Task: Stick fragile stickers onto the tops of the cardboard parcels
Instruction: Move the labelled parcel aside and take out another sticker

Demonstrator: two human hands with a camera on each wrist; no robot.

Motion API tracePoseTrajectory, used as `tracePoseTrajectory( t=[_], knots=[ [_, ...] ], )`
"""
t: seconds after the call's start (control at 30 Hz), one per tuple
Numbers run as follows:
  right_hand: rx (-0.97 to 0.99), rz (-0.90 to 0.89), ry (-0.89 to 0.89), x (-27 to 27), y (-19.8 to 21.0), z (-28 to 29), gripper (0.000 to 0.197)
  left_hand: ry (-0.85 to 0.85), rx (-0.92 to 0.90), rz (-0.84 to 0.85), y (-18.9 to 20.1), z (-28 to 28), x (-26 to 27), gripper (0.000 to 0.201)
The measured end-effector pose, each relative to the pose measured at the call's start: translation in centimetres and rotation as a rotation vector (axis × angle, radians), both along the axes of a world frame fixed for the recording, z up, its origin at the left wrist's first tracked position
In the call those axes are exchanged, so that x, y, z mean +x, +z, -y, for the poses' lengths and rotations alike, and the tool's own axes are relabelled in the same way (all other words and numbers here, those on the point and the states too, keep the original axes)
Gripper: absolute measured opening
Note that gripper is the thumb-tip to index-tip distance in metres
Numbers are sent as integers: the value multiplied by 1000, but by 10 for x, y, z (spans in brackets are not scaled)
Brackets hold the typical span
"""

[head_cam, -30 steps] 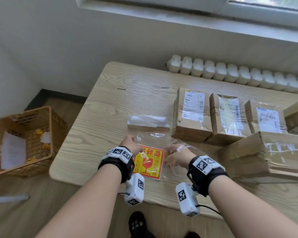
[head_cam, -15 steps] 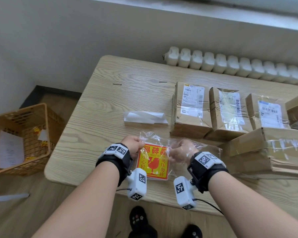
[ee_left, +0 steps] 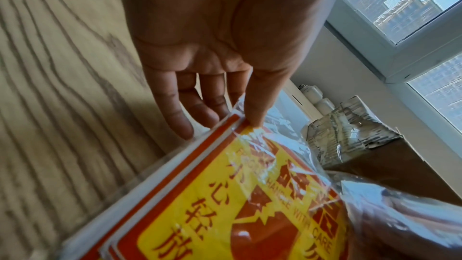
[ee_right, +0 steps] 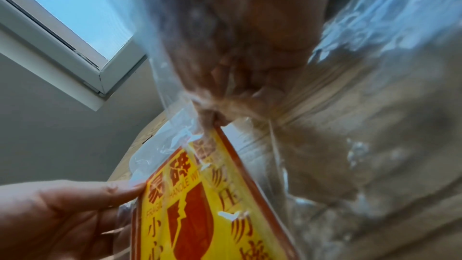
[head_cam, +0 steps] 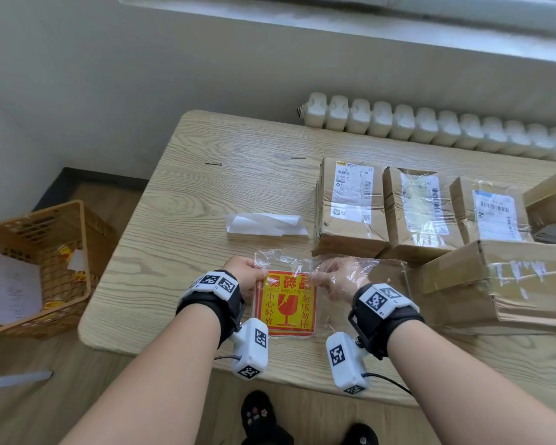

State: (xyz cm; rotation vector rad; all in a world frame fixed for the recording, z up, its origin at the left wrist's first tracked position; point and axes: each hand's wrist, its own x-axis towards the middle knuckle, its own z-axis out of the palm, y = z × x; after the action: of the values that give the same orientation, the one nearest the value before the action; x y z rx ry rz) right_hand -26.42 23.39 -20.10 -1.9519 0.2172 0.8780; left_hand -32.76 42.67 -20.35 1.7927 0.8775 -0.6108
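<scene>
both hands are at the near edge of the table [head_cam: 180, 200], working a clear plastic bag [head_cam: 302, 261] that holds a stack of fragile stickers [head_cam: 286, 303] (red and yellow, a broken goblet printed in the middle). the left hand [head_cam: 243, 273] holds the stack's far left corner through the plastic, thumb on top and fingers reaching under it. the right hand [head_cam: 337, 279] is inside the bag, its fingertips [ee_right: 212, 120] pinching the far right corner of the top sticker. the bag's loose end spreads right toward a big cardboard parcel [head_cam: 511, 284] at the right edge. behind it, three smaller cardboard parcels [head_cam: 350, 203] sit side by side along the far right of the table, shipping labels up. a white backing strip [head_cam: 264, 224] lies just left of them. an orange basket [head_cam: 39, 268] stands on the floor, left of the table.
</scene>
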Motion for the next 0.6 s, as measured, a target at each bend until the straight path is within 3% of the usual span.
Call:
tracePoseTrajectory(
  t=[0.2,0.33,0.6],
  knots=[
    [25,124,-37,-2,-1,0,28,27,26,-5,2,0,2,20],
    [-56,93,72,-3,-3,1,26,30,-7,6,1,2,4,16],
    [-27,64,74,-2,7,12,24,70,-49,2,-3,-1,1,21]
  ],
)
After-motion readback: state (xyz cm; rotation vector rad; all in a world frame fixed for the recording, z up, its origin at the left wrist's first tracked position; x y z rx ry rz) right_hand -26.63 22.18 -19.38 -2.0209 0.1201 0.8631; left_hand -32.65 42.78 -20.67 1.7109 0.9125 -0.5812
